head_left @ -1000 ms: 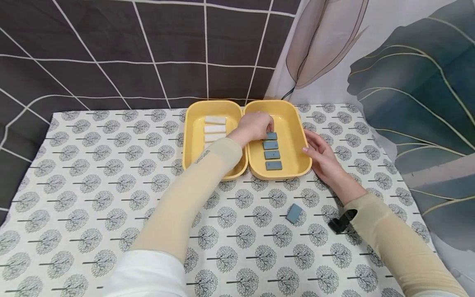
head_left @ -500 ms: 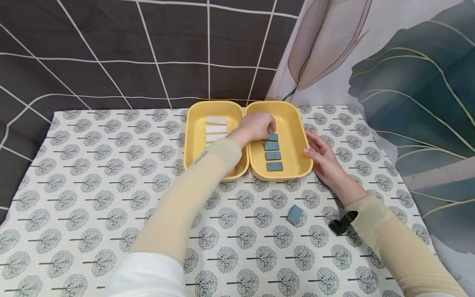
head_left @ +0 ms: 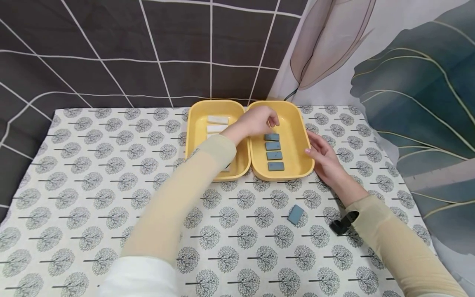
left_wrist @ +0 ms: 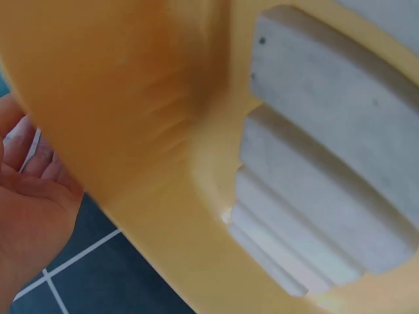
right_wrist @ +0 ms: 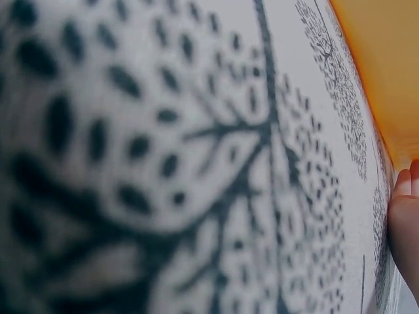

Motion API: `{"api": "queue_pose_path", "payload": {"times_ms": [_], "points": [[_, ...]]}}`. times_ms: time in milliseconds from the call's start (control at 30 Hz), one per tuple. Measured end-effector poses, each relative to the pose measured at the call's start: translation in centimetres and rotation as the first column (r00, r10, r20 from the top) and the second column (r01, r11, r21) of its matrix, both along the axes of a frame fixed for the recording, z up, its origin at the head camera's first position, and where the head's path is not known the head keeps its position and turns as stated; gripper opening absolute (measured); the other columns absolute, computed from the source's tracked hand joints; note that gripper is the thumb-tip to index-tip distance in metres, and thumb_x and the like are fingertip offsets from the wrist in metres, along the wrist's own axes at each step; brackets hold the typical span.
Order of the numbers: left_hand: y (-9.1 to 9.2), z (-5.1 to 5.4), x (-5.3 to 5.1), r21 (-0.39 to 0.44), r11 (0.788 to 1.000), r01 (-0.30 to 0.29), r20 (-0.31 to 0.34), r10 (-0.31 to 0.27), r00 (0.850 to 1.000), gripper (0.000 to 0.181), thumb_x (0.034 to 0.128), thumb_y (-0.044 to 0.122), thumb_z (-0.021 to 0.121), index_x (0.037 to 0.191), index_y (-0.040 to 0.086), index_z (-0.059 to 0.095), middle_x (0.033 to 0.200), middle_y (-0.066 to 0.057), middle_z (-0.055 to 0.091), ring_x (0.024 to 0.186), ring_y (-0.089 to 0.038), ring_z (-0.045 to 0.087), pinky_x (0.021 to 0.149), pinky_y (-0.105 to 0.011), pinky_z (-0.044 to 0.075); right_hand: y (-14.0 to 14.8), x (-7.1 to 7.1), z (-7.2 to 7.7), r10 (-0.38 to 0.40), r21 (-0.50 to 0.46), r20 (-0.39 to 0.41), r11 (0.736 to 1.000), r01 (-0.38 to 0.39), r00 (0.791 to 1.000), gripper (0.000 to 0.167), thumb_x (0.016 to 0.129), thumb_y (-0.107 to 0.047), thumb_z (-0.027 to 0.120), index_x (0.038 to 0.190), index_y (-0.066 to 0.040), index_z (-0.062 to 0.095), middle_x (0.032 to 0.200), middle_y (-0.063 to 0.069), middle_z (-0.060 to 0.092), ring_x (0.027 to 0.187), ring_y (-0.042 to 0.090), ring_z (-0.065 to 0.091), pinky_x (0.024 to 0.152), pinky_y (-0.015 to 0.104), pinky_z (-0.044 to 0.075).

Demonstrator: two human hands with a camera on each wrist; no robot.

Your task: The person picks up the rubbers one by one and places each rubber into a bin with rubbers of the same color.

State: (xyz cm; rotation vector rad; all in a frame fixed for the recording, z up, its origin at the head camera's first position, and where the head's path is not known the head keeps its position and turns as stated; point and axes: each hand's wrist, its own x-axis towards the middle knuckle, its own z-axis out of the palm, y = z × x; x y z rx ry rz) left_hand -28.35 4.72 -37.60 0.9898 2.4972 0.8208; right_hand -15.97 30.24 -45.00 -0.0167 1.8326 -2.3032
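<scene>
My left hand point(head_left: 257, 120) hovers over the right-hand yellow tray point(head_left: 297, 132), fingers loosely bent with nothing between them. Just below it, several blue-grey rectangular tiles point(head_left: 273, 146) lie in a column. Its palm also shows in the left wrist view point(left_wrist: 33, 216), past the tray edge. My right hand point(head_left: 326, 161) rests against that tray's right side, thumb at the rim and fingers along the outer wall. In the right wrist view only a little of this hand point(right_wrist: 407, 226) appears. Several white tiles point(head_left: 218, 120) lie in the left-hand yellow tray point(head_left: 191, 132), partly hidden by my left forearm.
One loose blue-grey tile point(head_left: 295, 215) lies on the tree-patterned tablecloth point(head_left: 122, 181), in front of the right tray. The two trays stand side by side near the dark gridded backdrop point(head_left: 178, 45). A printed curtain point(head_left: 415, 103) hangs at the right.
My left hand has let go of the farthest blue-grey tile and lifted a little away from it. The right hand stays at the tray. The view has shifted slightly.
</scene>
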Motion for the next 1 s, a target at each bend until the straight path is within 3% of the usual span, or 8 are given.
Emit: {"api": "queue_pose_path", "payload": {"times_ms": [333,600,1000], "points": [[-1.1,2.5,1.4,0.118,0.992,0.053,0.049,-0.059,0.997,0.027,0.0952,0.002,0.069,0.122,0.000,0.075,0.115,-0.010,0.076,0.106,-0.019,0.071,0.097,-0.022,0.057,0.0,0.0,0.1,-0.002,-0.017,0.013,1.000,0.002,1.000,0.060,0.105,0.005,0.054,0.160,-0.016,0.043,0.147,-0.010,0.056,0.131,0.005,0.059,0.108,0.019,0.055],[-1.8,3.8,3.8,0.252,0.963,0.100,0.059,-0.118,0.991,0.022,0.0958,0.000,0.068,0.116,0.000,0.077,0.112,-0.012,0.078,0.100,-0.018,0.073,0.092,-0.019,0.059,0.1,0.0,-0.1,-0.003,-0.016,0.017,1.000,0.003,1.000,0.058,0.105,0.004,0.055,0.158,-0.017,0.045,0.147,-0.009,0.055,0.129,0.005,0.059,0.107,0.018,0.055],[-2.2,4.0,7.9,0.366,0.930,0.033,0.163,-0.099,0.982,0.017,0.0957,0.000,0.072,0.112,0.001,0.077,0.110,-0.010,0.079,0.096,-0.018,0.073,0.090,-0.018,0.060,0.0,0.0,-0.1,0.010,0.012,0.005,1.000,-0.010,1.000,0.062,0.106,0.003,0.052,0.164,-0.012,0.036,0.149,-0.009,0.053,0.133,0.006,0.057,0.109,0.020,0.055]]}}
